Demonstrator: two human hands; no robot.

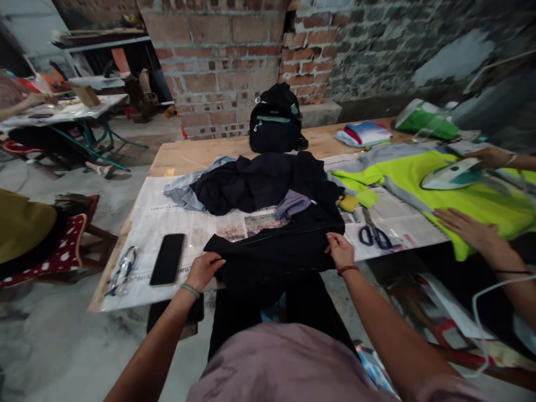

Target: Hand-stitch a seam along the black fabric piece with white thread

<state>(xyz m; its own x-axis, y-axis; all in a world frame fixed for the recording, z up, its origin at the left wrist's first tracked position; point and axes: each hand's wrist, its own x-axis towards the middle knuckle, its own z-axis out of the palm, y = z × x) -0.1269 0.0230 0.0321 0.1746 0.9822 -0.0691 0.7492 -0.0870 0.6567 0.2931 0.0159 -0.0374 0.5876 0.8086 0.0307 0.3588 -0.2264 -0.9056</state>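
Observation:
A black garment lies across the front edge of the newspaper-covered table, part of it hanging down over my lap. My left hand pinches its left end between thumb and fingers. At the other end, my right hand grips the cloth, and the stretch between both hands is fairly flat. Behind it the dark fabric is bunched up, with a grey-purple piece showing in the fold. Light grey-blue cloth sticks out from under the pile on the left.
A smartphone and glasses lie left; scissors and a yellow object lie right. A black backpack stands behind. On the right, a co-worker's hand holds an iron on a neon-yellow garment. Folded cloth sits farther back.

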